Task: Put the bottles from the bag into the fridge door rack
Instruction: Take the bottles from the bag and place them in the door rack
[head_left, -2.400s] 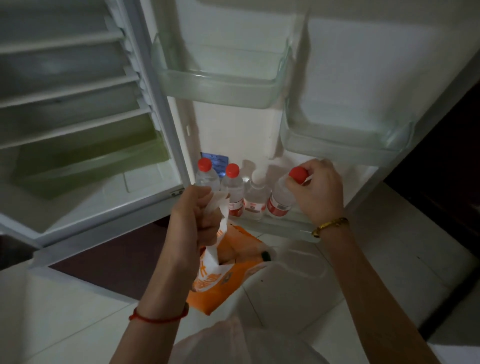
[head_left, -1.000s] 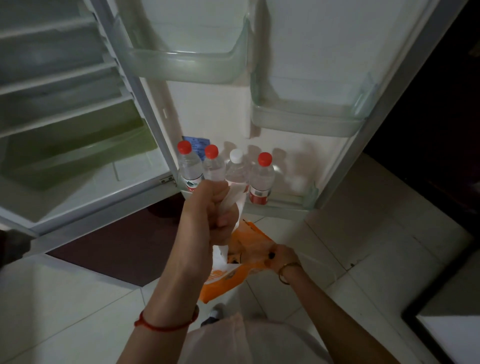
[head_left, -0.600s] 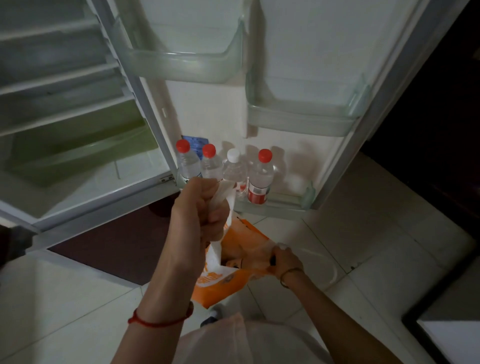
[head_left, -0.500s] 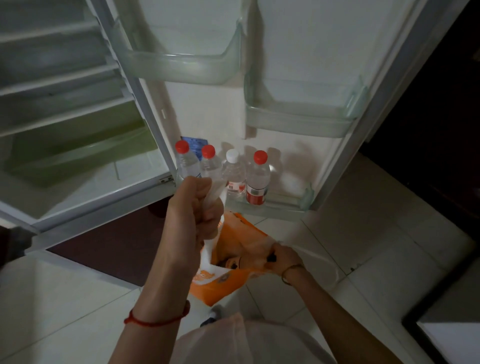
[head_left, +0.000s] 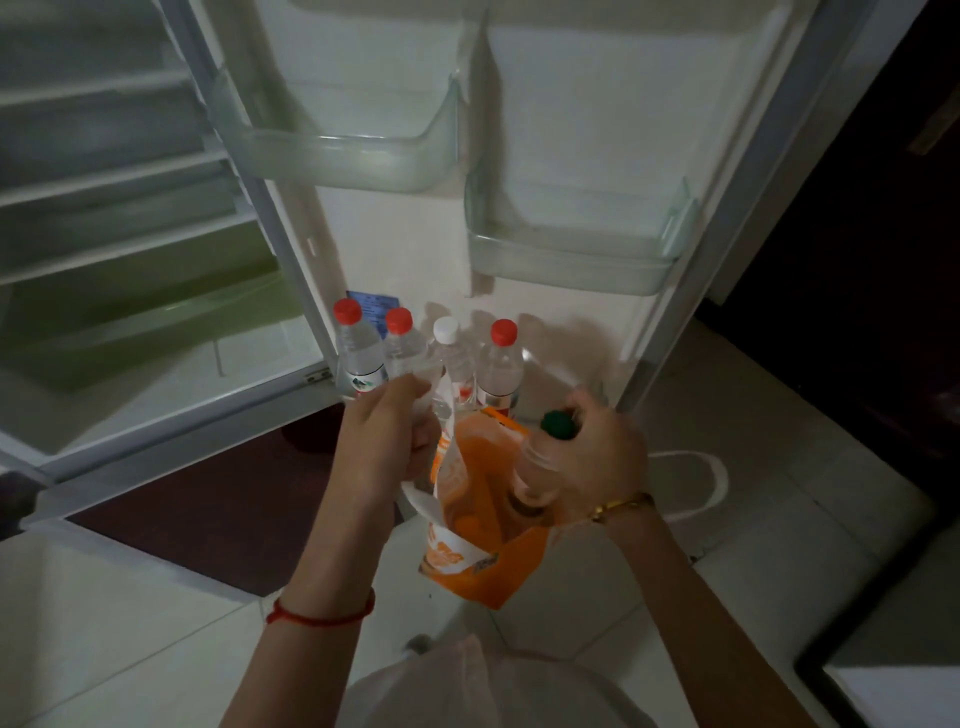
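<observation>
An orange and white bag (head_left: 483, 551) hangs open in front of the fridge door. My left hand (head_left: 387, 441) grips its white handle and holds it up. My right hand (head_left: 597, 462) is closed around the neck of a clear bottle with a dark green cap (head_left: 558, 425), lifted partly out of the bag's mouth. Several clear water bottles stand side by side in the lowest door rack (head_left: 550, 408): three with red caps (head_left: 347, 312) (head_left: 399, 320) (head_left: 504, 332) and one with a white cap (head_left: 445, 330). The rack's right part holds no bottle.
Two clear door bins hang higher on the open door, one at the upper left (head_left: 337, 156), one at the right (head_left: 571, 254). The fridge interior with shelves (head_left: 119, 218) opens to the left. Pale floor tiles (head_left: 779, 519) lie below, with a dark strip (head_left: 208, 499) under the fridge.
My right hand was down inside the bag; it has risen with the green-capped bottle, now partly out of the bag. My left hand still holds the handle.
</observation>
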